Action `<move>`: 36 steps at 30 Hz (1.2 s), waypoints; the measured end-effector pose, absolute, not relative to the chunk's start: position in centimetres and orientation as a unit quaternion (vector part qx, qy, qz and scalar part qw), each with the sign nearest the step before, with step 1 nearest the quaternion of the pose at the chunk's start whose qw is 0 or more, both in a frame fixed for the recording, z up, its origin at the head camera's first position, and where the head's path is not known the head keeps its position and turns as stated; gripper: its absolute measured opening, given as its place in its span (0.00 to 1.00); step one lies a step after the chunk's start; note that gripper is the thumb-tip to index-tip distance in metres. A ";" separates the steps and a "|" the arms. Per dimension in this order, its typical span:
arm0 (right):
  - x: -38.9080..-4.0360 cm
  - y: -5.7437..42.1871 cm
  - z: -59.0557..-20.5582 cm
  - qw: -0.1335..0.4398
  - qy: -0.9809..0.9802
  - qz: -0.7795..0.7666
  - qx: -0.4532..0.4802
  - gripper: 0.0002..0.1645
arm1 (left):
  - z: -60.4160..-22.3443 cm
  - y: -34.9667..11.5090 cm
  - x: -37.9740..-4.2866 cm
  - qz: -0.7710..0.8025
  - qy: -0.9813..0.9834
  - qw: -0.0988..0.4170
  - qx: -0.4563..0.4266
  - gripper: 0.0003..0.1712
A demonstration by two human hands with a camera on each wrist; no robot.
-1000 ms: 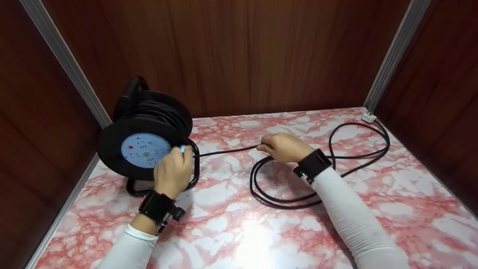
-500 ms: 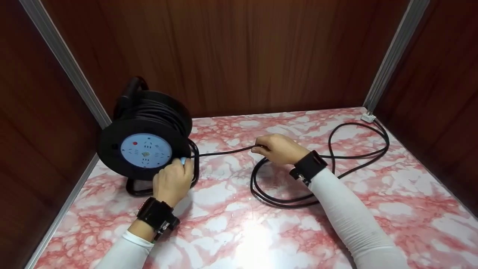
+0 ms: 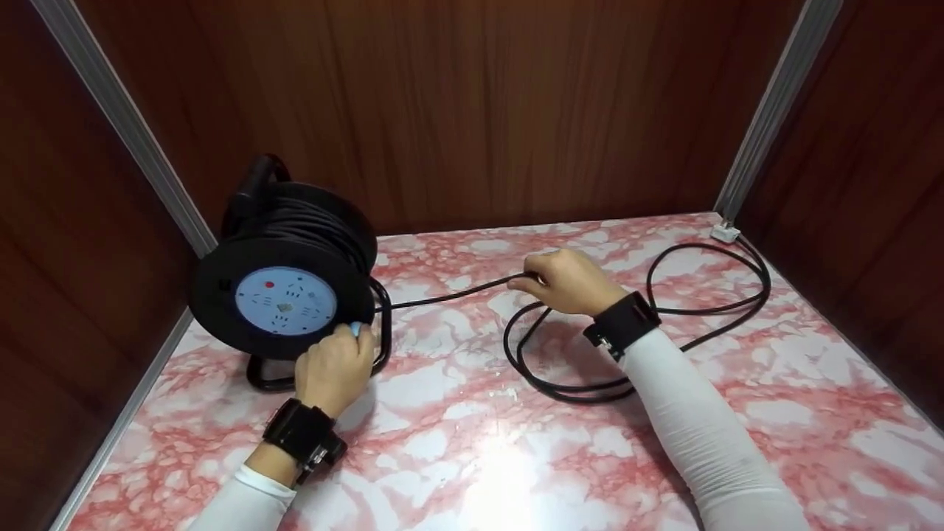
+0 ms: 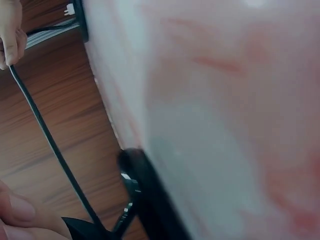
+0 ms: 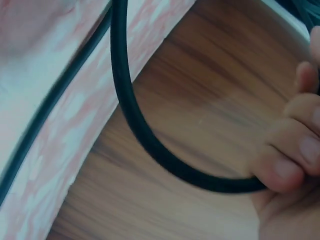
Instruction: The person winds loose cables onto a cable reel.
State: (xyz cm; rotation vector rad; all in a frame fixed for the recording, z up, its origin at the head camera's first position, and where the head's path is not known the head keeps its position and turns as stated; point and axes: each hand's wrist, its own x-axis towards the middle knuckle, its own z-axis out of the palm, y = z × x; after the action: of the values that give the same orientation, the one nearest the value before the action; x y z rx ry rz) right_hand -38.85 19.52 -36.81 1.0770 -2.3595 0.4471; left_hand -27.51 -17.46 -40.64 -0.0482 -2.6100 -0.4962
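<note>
A black cable reel (image 3: pixel 210 299) with a round blue socket panel (image 3: pixel 286 301) stands on its tube frame at the left in the head view. My left hand (image 3: pixel 335 372) grips the light blue knob (image 3: pixel 356 327) at the lower right of the reel's face, hiding most of it. From the reel, a black cable (image 3: pixel 450 296) runs right to my right hand (image 3: pixel 571 280), whose fingers are curled round it above the table. In the right wrist view the cable (image 5: pixel 150 140) bends away from those fingers. Past the hand, it lies in loose loops ending at a white plug (image 3: pixel 725 233).
Brown wood-grain panels (image 3: pixel 472 110) enclose the back and both sides. The table (image 3: pixel 442 457) has a red and white marbled top. The reel stands near the left panel, and the plug lies in the back right corner.
The knob has moved downward with my left hand, and the socket panel stands turned clockwise. My right hand dipped left, then shifted right and up with the cable; the nearer loops moved slightly right.
</note>
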 end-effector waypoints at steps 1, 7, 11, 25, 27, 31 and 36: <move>-38.9 19.7 -36.9 0.238 -0.873 0.165 0.392 0.23 | -40.8 -17.7 -27.4 -0.171 -0.956 0.237 -0.023 0.28; -38.9 19.5 -36.6 0.235 -0.876 0.171 0.386 0.20 | -41.1 -18.7 -27.2 -0.123 -0.969 0.207 -0.062 0.22; -38.6 19.3 -36.2 0.270 -0.870 0.157 0.383 0.20 | -40.7 -18.9 -27.1 -0.182 -0.971 0.153 -0.021 0.28; -38.6 19.6 -36.4 0.141 -0.897 0.166 0.384 0.21 | -39.7 -22.4 -26.8 -0.197 -0.980 -0.004 0.011 0.34; -38.6 19.5 -36.5 0.135 -0.894 0.171 0.391 0.19 | -39.5 -22.8 -26.7 -0.197 -0.980 -0.022 0.021 0.37; -38.6 19.4 -36.5 0.129 -0.892 0.177 0.396 0.18 | -39.6 -23.4 -26.5 -0.193 -0.981 -0.018 0.018 0.37; -38.5 19.7 -36.3 0.125 -0.893 0.171 0.397 0.21 | -39.6 -23.8 -26.5 -0.196 -0.980 -0.014 0.012 0.35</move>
State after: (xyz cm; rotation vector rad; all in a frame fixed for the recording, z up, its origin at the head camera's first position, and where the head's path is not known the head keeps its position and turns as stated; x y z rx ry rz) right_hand -38.54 19.66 -36.28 1.1583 -2.6025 0.4975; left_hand -26.51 -23.78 -39.60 0.0396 -3.1069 -0.6217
